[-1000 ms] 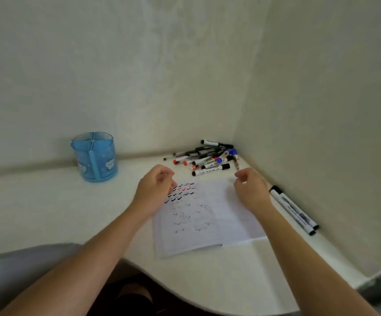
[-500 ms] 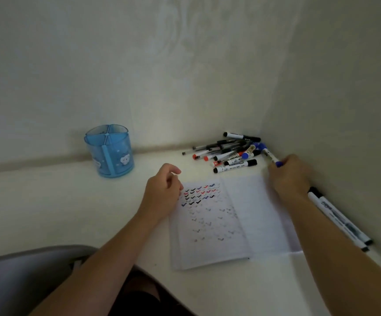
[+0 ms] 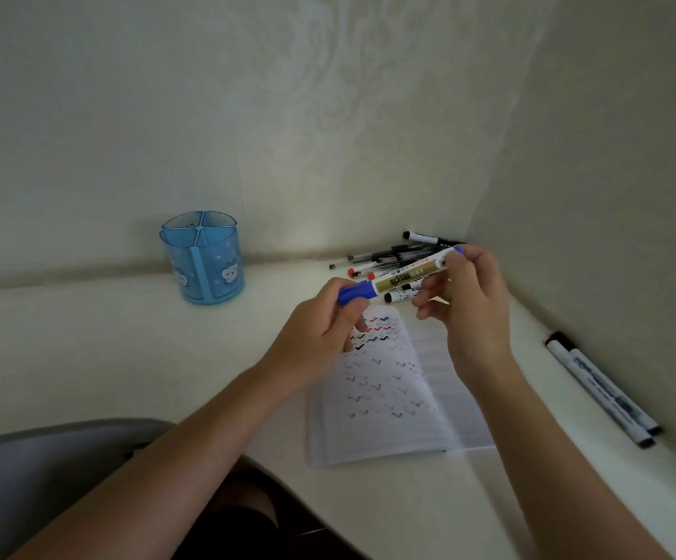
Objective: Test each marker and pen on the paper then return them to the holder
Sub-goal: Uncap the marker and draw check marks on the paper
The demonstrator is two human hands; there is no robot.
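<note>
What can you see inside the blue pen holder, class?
The blue pen holder is split into compartments by dividers. No pen or marker rises above its rim, and through the translucent walls it appears empty. The compartment floors cannot be seen clearly from this angle.

The scene is dimly and evenly lit; shadows are kept soft. Straight edges are bowed by wide-angle distortion, and slight blur is seen throughout.

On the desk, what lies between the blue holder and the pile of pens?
Nothing: in the head view the desk between the blue holder and the pile of pens is bare.
</note>
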